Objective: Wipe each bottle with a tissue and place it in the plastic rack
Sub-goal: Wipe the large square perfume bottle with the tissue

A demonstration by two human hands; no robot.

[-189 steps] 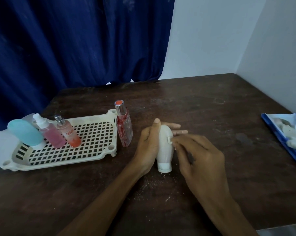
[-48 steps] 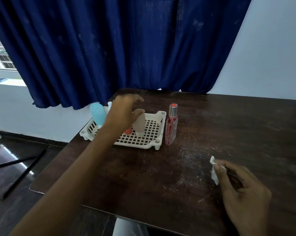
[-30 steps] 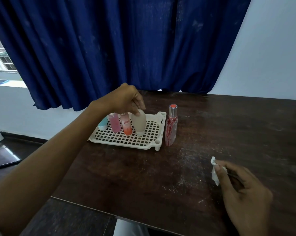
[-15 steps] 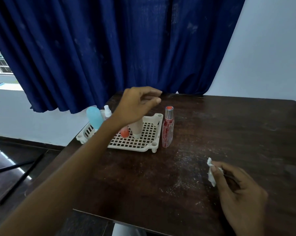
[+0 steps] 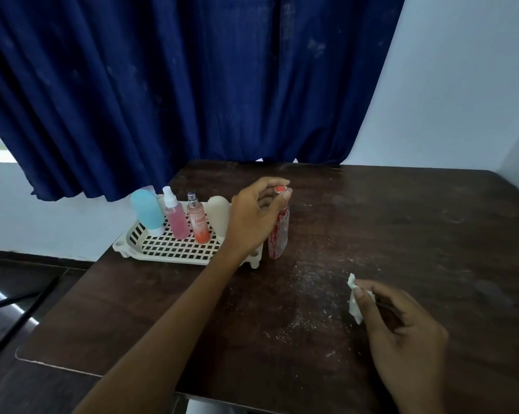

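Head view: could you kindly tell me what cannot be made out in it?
Red bottle: the left hand, its grip on the cap, hides the neck.
White bottle: right side behind that hand.
Rack: right end behind the wrist.
Tissue: partly tucked inside right hand.
Peach bottle: label too small to read fully.

Your left hand point(image 5: 252, 216) & right hand point(image 5: 401, 330) are both bare: fingers, backs & wrists are all plain skin. Your left forearm point(image 5: 174, 318) is uncovered the whole way from wrist to the bottom edge of frame. It's slim at the wrist and gets broader twd the elbow end. On the other side you only get the hand + a short bit of right wrist point(image 5: 416, 392) in shot, also uncovered. Fingers are long & slim on both. Knuckles show as low bumps on the back of the right hand. Nails: too dim/small to tell, low light
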